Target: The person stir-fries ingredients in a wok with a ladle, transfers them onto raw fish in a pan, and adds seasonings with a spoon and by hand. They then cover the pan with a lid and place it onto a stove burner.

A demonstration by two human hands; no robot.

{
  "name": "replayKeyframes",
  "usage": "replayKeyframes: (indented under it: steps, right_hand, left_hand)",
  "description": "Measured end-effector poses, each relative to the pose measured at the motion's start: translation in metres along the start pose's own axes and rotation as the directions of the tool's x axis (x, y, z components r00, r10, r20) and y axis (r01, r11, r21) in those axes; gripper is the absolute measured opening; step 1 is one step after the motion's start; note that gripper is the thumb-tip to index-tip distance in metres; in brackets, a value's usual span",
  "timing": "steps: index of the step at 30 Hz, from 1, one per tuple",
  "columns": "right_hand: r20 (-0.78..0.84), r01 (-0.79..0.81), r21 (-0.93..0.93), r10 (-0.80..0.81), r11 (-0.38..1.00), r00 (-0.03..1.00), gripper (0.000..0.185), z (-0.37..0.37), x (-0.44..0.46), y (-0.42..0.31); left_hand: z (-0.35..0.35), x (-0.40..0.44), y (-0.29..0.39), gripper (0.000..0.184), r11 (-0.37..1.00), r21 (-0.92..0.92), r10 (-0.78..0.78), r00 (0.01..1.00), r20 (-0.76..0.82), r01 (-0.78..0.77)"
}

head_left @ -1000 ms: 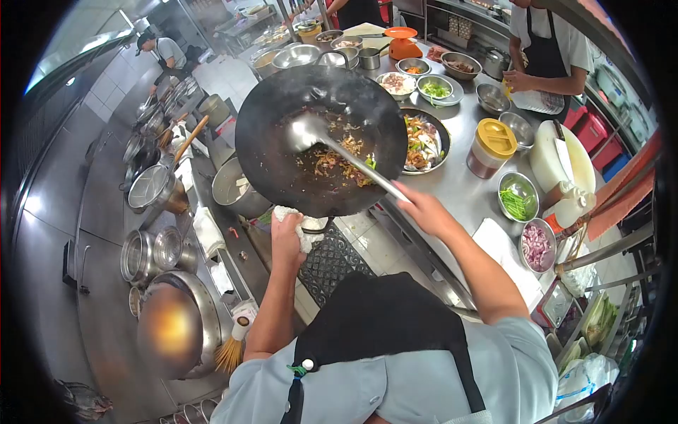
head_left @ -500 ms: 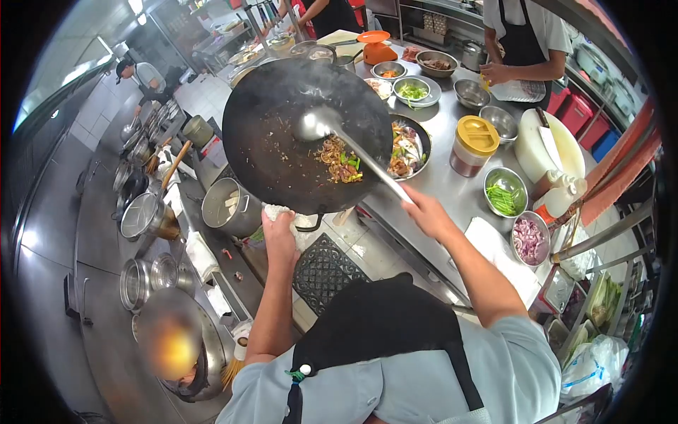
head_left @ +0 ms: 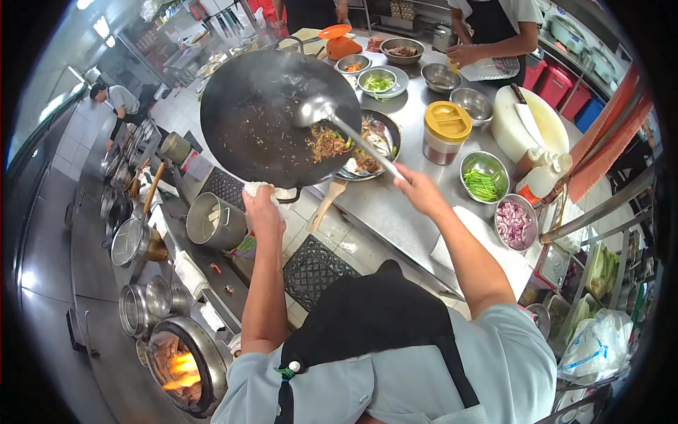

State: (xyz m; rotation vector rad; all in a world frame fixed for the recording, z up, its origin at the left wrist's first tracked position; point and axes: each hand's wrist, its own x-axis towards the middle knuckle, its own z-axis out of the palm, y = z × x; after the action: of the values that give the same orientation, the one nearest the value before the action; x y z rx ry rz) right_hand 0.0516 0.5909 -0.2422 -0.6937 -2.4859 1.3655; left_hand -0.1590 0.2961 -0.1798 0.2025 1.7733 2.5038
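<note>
My left hand (head_left: 263, 212) is closed round a white cloth (head_left: 281, 192) at the near handle of a large black wok (head_left: 236, 134). The wok is held tilted over the edge of the steel table. My right hand (head_left: 419, 189) grips the handle of a metal ladle (head_left: 364, 145), its bowl inside the wok. Below the ladle's bowl, browned shredded food with green pieces (head_left: 326, 146) lies near the wok's right side. Steam rises from the wok. A round pan (head_left: 397, 136) with a wooden handle (head_left: 328, 205) and mixed food in it sits just right of the wok, partly hidden.
A burner flames (head_left: 182, 369) at lower left, near a stockpot (head_left: 227, 225). On the steel table (head_left: 395, 212) are a yellow-lidded tub (head_left: 446, 127), bowls of green vegetables (head_left: 483, 177) and sliced onion (head_left: 515, 223), and a knife (head_left: 526, 116) on a round board. Co-workers stand behind.
The view has shifted, so most things appear further left and higher. More of the round pan and its wooden handle now shows beside the wok. Both hands keep their holds.
</note>
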Motion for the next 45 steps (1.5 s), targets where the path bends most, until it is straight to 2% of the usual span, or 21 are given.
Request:
replayKeyframes:
  steps: [4, 6, 11, 14, 19, 22, 24, 25, 26, 29, 31, 32, 33, 34, 36, 38, 39, 40, 42, 44, 45]
  right_hand:
    - [-0.033, -0.039, -0.087, 0.037, 0.995, 0.999, 0.047, -0.017, -0.059, 0.031]
    - [-0.079, -0.034, -0.230, 0.016, 0.973, 0.997, 0.047, -0.043, -0.068, 0.041]
    - [-0.143, -0.134, -0.408, 0.082, 0.903, 0.986, 0.044, -0.101, -0.076, -0.008]
    - [-0.139, -0.034, -0.320, -0.011, 0.947, 0.990, 0.044, -0.092, -0.049, -0.020]
    - [-0.146, 0.047, -0.122, -0.064, 0.991, 0.987, 0.045, -0.010, 0.030, -0.023]
    - [-0.106, 0.093, -0.066, -0.100, 0.993, 0.989, 0.048, -0.008, 0.004, 0.009]
    - [-0.064, 0.043, -0.279, -0.063, 0.959, 0.996, 0.050, -0.042, -0.044, 0.039]
    - [-0.047, 0.015, -0.253, -0.028, 0.967, 0.999, 0.050, -0.072, -0.055, 0.039]
    - [-0.031, -0.021, -0.221, 0.015, 0.975, 0.999, 0.050, -0.094, -0.069, 0.029]
    - [-0.047, 0.051, -0.385, -0.075, 0.921, 0.996, 0.050, -0.100, -0.043, -0.052]
    - [-0.002, 0.159, -0.037, -0.159, 0.987, 0.987, 0.048, -0.054, 0.003, -0.055]
    - [0.006, 0.180, -0.011, -0.180, 0.984, 0.984, 0.046, -0.029, 0.017, -0.067]
    - [0.047, 0.248, 0.168, -0.259, 0.954, 0.965, 0.046, -0.001, 0.032, -0.054]
    - [0.131, 0.173, 0.202, -0.202, 0.964, 0.971, 0.047, -0.002, 0.021, -0.068]
    - [0.115, 0.196, 0.052, -0.201, 0.979, 0.973, 0.049, -0.009, -0.002, -0.025]
    - [0.098, 0.123, -0.110, -0.113, 0.986, 0.989, 0.050, -0.047, -0.044, 0.033]
    - [0.068, 0.065, -0.109, -0.057, 0.992, 0.996, 0.049, -0.077, -0.056, 0.049]
    - [0.037, -0.005, -0.098, 0.009, 0.995, 0.999, 0.049, -0.101, -0.073, 0.047]
    - [-0.024, -0.107, -0.362, 0.105, 0.926, 0.994, 0.047, -0.129, -0.069, -0.017]
    - [-0.176, 0.120, -0.326, -0.185, 0.938, 0.967, 0.043, -0.099, -0.029, -0.006]
    - [-0.160, 0.132, -0.240, -0.173, 0.962, 0.972, 0.043, -0.082, -0.010, -0.005]
  left_hand:
    - [0.031, 0.013, -0.002, 0.033, 0.997, -0.025, -0.073, 0.997, -0.028, 0.073]
    - [0.040, 0.022, -0.008, 0.033, 0.997, -0.028, -0.077, 0.996, -0.040, 0.076]
    - [0.040, 0.050, -0.049, 0.029, 0.986, 0.086, 0.151, 0.987, -0.062, -0.145]
    - [0.035, 0.044, -0.036, 0.028, 0.985, 0.109, 0.140, 0.990, -0.035, -0.135]
    - [0.035, 0.007, -0.008, 0.031, 1.000, 0.019, 0.018, 0.999, -0.043, -0.017]
    - [0.036, 0.001, -0.001, 0.031, 0.997, -0.082, 0.006, 0.998, -0.064, -0.011]
    - [0.031, 0.003, -0.003, 0.027, 1.000, 0.000, 0.031, 0.997, -0.065, -0.031]
    - [0.027, 0.009, -0.012, 0.026, 0.996, 0.032, 0.087, 0.995, -0.043, -0.086]
    - [0.023, 0.010, -0.017, 0.025, 0.988, 0.071, 0.139, 0.990, -0.012, -0.137]
    - [0.021, 0.003, -0.008, 0.024, 0.990, 0.070, 0.124, 0.992, 0.002, -0.124]
    - [0.021, -0.003, -0.005, 0.023, 0.991, 0.061, 0.120, 0.993, 0.005, -0.120]
    - [0.022, -0.008, -0.003, 0.022, 0.991, 0.057, 0.121, 0.993, 0.012, -0.122]
    - [0.023, -0.011, 0.000, 0.021, 0.991, 0.056, 0.121, 0.992, 0.020, -0.122]
    - [0.022, -0.014, 0.006, 0.020, 0.991, 0.054, 0.119, 0.993, 0.026, -0.121]
    - [0.015, -0.017, 0.015, 0.017, 0.993, 0.035, 0.109, 0.994, 0.020, -0.109]
    - [0.003, -0.018, 0.013, 0.016, 0.992, 0.065, 0.109, 0.994, -0.004, -0.109]
    - [0.002, -0.018, 0.015, 0.017, 0.988, 0.082, 0.132, 0.991, -0.005, -0.132]
    - [0.000, -0.021, 0.016, 0.017, 0.983, 0.107, 0.148, 0.989, 0.000, -0.147]
    - [0.002, -0.020, 0.018, 0.020, 0.984, 0.115, 0.139, 0.990, -0.015, -0.137]
    - [0.010, -0.019, 0.017, 0.022, 0.993, 0.058, 0.110, 0.993, -0.050, -0.107]
    - [0.017, -0.022, 0.022, 0.022, 0.993, 0.074, 0.094, 0.993, -0.075, -0.089]
